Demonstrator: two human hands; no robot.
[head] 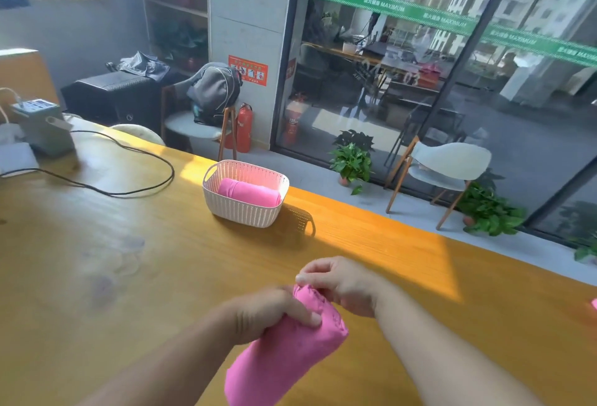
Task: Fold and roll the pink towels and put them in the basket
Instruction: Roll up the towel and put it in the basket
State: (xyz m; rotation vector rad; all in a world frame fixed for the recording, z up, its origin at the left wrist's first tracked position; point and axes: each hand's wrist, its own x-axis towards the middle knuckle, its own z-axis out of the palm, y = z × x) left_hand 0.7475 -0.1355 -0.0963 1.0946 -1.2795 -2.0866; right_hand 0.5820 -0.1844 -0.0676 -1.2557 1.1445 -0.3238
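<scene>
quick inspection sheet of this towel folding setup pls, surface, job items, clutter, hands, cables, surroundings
surface: wooden table, sunlit band along its far edge
job's things: rolled pink towel held above the table; another rolled towel lying inside the white basket; pink scrap at the right frame edge, cannot tell what it is
clutter: green device and white box at the far left of the table
grip: left hand wraps the roll's middle; right hand pinches its upper end
cables: black cable loops across the table by the device
surroundings: glass wall, chairs, potted plants, fire extinguisher
</scene>
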